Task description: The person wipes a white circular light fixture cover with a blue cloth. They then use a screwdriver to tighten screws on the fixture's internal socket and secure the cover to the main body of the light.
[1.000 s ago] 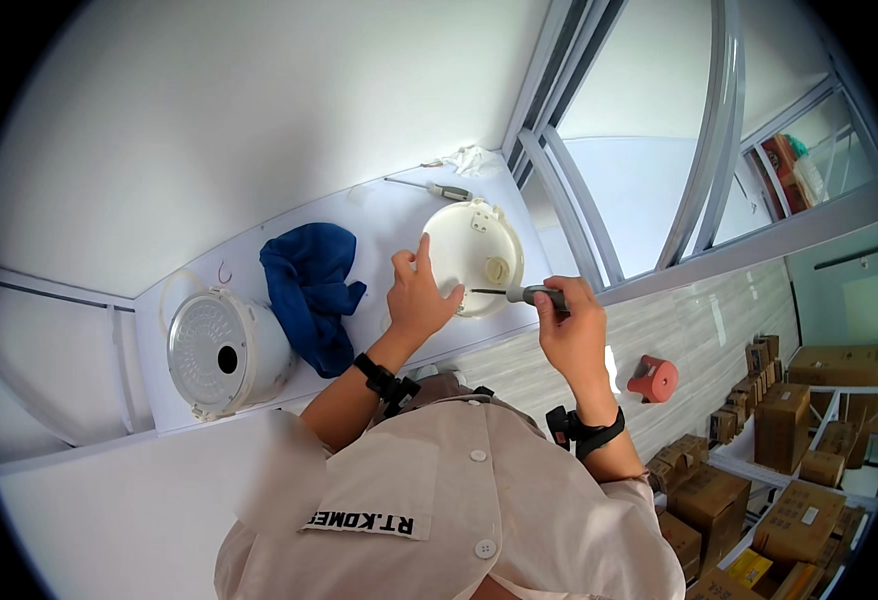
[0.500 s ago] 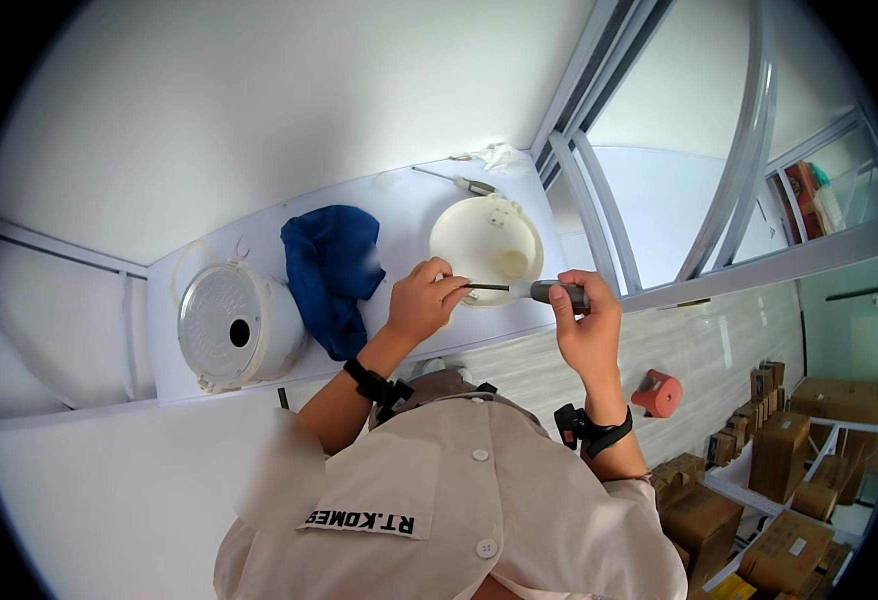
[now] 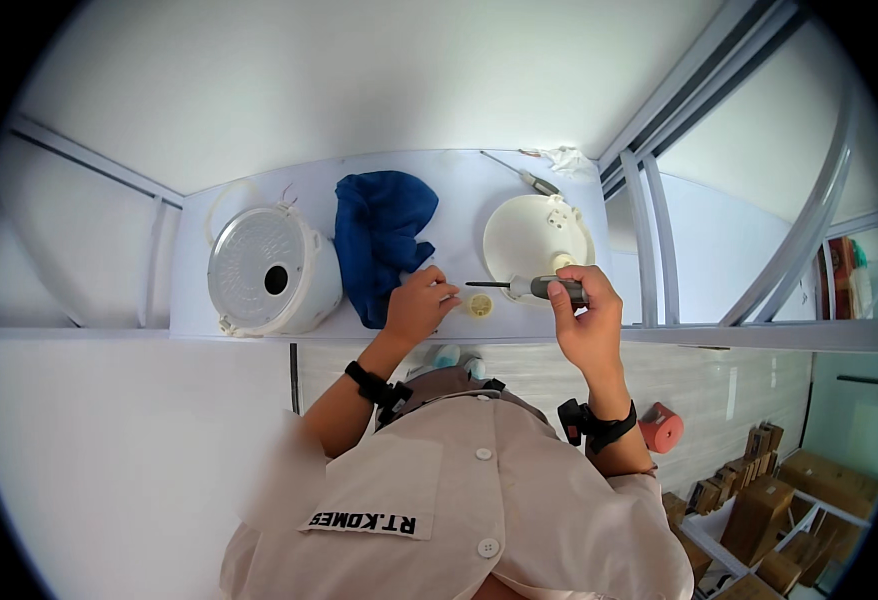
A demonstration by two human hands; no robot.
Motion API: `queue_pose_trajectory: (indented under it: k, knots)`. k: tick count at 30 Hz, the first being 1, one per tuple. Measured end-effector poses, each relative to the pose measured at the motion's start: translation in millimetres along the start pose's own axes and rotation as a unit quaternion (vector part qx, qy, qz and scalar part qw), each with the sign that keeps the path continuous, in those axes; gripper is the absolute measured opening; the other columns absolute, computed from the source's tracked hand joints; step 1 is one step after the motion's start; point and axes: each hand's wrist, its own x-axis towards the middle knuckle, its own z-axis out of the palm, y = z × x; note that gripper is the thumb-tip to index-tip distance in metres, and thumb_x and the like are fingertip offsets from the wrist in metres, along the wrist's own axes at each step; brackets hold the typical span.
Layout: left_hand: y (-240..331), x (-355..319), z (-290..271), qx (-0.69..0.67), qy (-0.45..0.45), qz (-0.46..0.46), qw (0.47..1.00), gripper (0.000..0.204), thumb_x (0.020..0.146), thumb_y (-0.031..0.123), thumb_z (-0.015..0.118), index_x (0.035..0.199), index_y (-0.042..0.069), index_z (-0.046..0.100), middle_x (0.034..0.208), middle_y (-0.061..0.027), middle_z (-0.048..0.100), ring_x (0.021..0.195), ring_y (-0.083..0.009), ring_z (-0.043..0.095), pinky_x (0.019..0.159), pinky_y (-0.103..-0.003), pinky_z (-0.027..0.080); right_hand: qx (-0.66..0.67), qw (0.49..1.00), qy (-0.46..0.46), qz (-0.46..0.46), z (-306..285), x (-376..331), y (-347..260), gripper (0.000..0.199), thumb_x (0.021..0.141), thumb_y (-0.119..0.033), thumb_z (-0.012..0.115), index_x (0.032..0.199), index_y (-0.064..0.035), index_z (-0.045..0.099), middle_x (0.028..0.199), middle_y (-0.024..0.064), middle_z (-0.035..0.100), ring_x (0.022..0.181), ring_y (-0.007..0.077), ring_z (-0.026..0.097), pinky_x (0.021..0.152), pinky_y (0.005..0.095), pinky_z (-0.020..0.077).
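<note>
My right hand (image 3: 591,312) grips a screwdriver (image 3: 531,288) by its grey handle, the dark shaft pointing left. Just left of the tip is my left hand (image 3: 421,305), thumb and fingers pinched together; whatever they may hold is too small to make out. A small yellowish round dish (image 3: 479,306) lies below the shaft, near the table's front edge. Behind the screwdriver rests a round cream-white shell (image 3: 519,235) with fittings along its right side. Beside my left hand lies a crumpled blue cloth (image 3: 379,240).
On the table's (image 3: 449,200) left stands a white round appliance body (image 3: 324,275) with a silver plate and dark central hole. A second screwdriver (image 3: 537,183) and a white rag (image 3: 569,160) lie at the back right. Metal frames border the right; cardboard boxes (image 3: 756,515) stand on the lower right.
The view has turned, so the table's things sit further right. My left fingers, earlier at the screwdriver's tip, are now slightly apart from it. The small dish shows more fully.
</note>
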Motion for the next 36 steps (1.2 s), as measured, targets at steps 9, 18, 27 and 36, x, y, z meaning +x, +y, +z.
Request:
queue_pose_trajectory:
  k: [9, 18, 27, 36]
  knots:
    - [1, 2, 0, 0.003, 0.016, -0.026, 1.0, 0.023, 0.086, 0.024, 0.086, 0.106, 0.014, 0.082, 0.101, -0.0031, 0.068, 0.091, -0.0238, 0.07, 0.074, -0.036, 0.058, -0.018, 1.0, 0.011, -0.014, -4, 0, 8, 0.015, 0.098, -0.006, 0.077, 0.11, -0.0004, 0.071, 0.098, 0.0136, 0.072, 0.077, 0.024, 0.073, 0.061, 0.0314, 0.0598]
    - [35, 35, 16, -0.033, 0.082, 0.07, 0.994, 0.03, 0.086, 0.025, 0.087, 0.113, 0.014, 0.081, 0.106, -0.0026, 0.069, 0.088, -0.0246, 0.07, 0.071, -0.037, 0.058, -0.097, 0.993, 0.063, -0.005, -32, -19, 12, 0.014, 0.097, -0.008, 0.077, 0.108, -0.001, 0.072, 0.096, 0.0126, 0.071, 0.077, 0.0248, 0.075, 0.061, 0.031, 0.0604]
    - [51, 58, 42, 0.018, -0.132, 0.004, 0.991, 0.062, 0.078, 0.058, 0.088, 0.123, 0.017, 0.079, 0.138, -0.001, 0.065, 0.101, -0.0248, 0.076, 0.082, -0.04, 0.062, -0.113, 0.989, 0.09, 0.005, -38, -36, 11, 0.015, 0.096, -0.007, 0.078, 0.108, -0.0004, 0.071, 0.098, 0.0136, 0.071, 0.077, 0.0276, 0.076, 0.061, 0.0347, 0.0633]
    - [55, 65, 45, -0.028, -0.138, 0.043, 0.989, 0.067, 0.077, 0.056, 0.09, 0.126, 0.012, 0.077, 0.127, -0.0029, 0.066, 0.098, -0.0259, 0.075, 0.082, -0.041, 0.062, -0.127, 0.988, 0.091, 0.004, -41, -38, 14, 0.015, 0.096, -0.007, 0.078, 0.108, 0.0002, 0.071, 0.099, 0.0149, 0.071, 0.077, 0.0285, 0.076, 0.063, 0.0351, 0.063]
